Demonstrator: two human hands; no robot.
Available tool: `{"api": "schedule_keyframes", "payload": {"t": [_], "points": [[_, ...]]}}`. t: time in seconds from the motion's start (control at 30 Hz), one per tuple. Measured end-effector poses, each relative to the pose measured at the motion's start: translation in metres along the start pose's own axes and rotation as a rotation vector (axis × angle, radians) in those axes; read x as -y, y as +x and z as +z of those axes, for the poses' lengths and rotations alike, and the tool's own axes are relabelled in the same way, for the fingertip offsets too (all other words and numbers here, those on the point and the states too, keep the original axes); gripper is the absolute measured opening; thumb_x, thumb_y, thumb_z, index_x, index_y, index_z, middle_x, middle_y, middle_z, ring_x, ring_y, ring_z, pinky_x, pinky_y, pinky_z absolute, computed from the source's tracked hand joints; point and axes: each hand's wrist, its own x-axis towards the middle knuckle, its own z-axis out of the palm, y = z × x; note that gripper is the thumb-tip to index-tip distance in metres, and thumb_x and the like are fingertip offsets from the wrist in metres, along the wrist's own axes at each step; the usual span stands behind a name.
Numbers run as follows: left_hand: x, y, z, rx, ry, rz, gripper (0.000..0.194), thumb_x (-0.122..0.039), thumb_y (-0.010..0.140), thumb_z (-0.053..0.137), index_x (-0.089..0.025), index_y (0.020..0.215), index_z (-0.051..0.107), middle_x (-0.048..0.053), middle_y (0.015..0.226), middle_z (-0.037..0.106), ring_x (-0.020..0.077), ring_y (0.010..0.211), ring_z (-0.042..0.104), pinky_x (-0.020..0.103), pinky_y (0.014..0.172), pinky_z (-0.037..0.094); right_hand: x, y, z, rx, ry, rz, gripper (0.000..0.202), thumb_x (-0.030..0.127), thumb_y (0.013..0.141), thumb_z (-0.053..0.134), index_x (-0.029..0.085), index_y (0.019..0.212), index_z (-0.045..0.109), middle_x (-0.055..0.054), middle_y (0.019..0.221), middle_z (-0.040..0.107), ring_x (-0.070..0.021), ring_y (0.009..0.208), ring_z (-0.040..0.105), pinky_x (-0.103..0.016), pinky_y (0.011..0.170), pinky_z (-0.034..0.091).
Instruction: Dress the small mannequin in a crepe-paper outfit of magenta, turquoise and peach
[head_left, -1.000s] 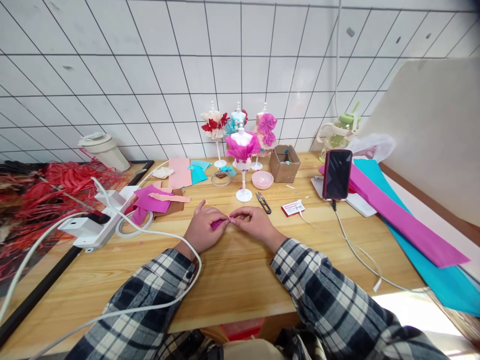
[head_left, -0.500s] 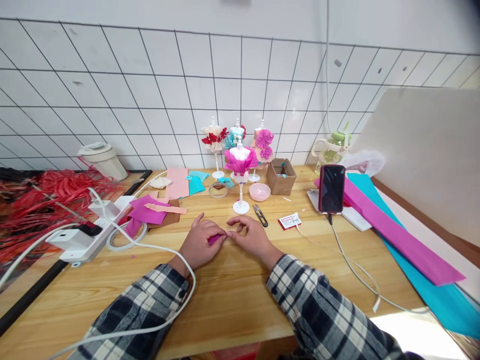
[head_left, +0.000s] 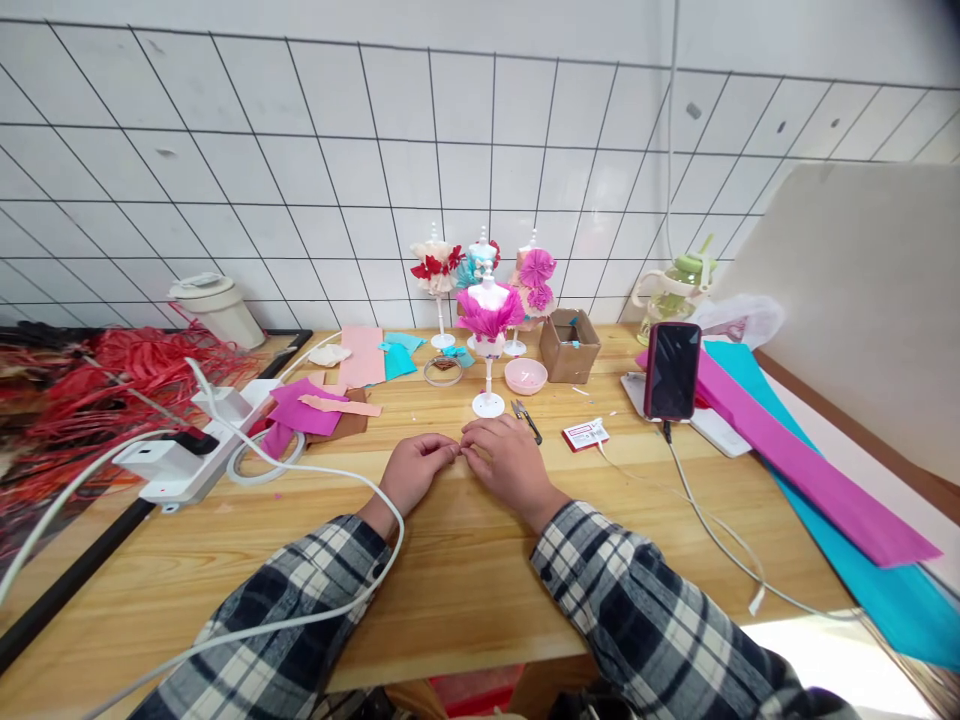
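Note:
My left hand (head_left: pixel 415 472) is closed in a pinch above the table, its thumb and fingertips pressed together. A small magenta piece of paper showed in this hand a moment ago; the fingers hide it now. Fingertip to fingertip with it is my right hand (head_left: pixel 510 468), fingers bent over and thumb tucked below, so what it pinches is hidden. Just beyond the hands stands a small white dress form (head_left: pixel 489 395) with a magenta ruffled paper top (head_left: pixel 490 312). Thread snips (head_left: pixel 527 422) lie beside the right hand's fingers.
Behind are several decorated dress forms (head_left: pixel 439 285), a pink bowl (head_left: pixel 526 376) and a cardboard box (head_left: pixel 569 346). Paper scraps (head_left: pixel 315 408), tape (head_left: pixel 264 462) and a power strip (head_left: pixel 214 450) lie left. A white cable (head_left: pixel 315 618) crosses my left sleeve. Right are a phone (head_left: pixel 672 372) and paper strips (head_left: pixel 817 460).
The magenta paper in my left hand has gone out of sight. My right fingers have folded down, and my left fingers have drawn together. The view has shifted slightly.

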Motion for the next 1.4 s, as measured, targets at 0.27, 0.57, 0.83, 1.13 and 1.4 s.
{"api": "schedule_keyframes", "payload": {"t": [0.27,0.57,0.83,1.13,1.4], "points": [[0.0,0.001,-0.005,-0.065,-0.325,-0.116,0.028,-0.041,0.068,0.071,-0.015,0.08,0.073,0.003,0.069,0.068,0.0127,0.059,0.056,0.023,0.053,0.039,-0.005,-0.003,0.001,-0.181,0.102,0.099,0.022,0.028,0.088,0.053,0.024,0.105,0.066,-0.004,0.116,0.064,-0.0213,0.105,0.055,-0.038,0.093,0.038],[0.002,-0.002,0.0,0.116,-0.056,0.089,0.026,-0.04,0.076,0.062,-0.017,0.079,0.073,0.004,0.079,0.073,0.0192,0.077,0.062,0.029,0.076,0.046,-0.023,-0.003,0.011,-0.1,0.308,0.021,0.014,0.032,0.082,0.064,0.028,0.093,0.072,-0.001,0.108,0.068,-0.0176,0.101,0.058,-0.034,0.092,0.041],[0.002,-0.008,-0.009,-0.007,0.021,0.147,0.039,-0.046,0.084,0.051,-0.015,0.094,0.072,0.008,0.09,0.073,0.0231,0.088,0.064,0.036,0.085,0.047,-0.01,-0.003,-0.003,0.01,0.06,-0.034,0.013,0.029,0.089,0.055,0.024,0.091,0.067,-0.003,0.097,0.068,-0.0187,0.096,0.056,-0.035,0.088,0.036],[-0.003,-0.009,-0.012,-0.162,0.122,0.182,0.034,-0.045,0.075,0.063,-0.015,0.09,0.071,0.008,0.092,0.073,0.0235,0.09,0.064,0.035,0.087,0.046,-0.021,-0.004,0.005,-0.068,0.158,0.178,0.018,0.027,0.093,0.045,0.019,0.09,0.061,-0.006,0.091,0.063,-0.0182,0.088,0.056,-0.03,0.078,0.041],[0.0,-0.01,-0.01,-0.131,0.179,0.218,0.031,-0.04,0.082,0.056,-0.017,0.096,0.07,0.007,0.096,0.072,0.0219,0.09,0.064,0.032,0.086,0.045,-0.018,-0.006,0.014,-0.049,0.346,0.241,0.022,0.028,0.079,0.063,0.02,0.1,0.063,-0.003,0.095,0.063,-0.0123,0.067,0.053,-0.027,0.069,0.044]]}}
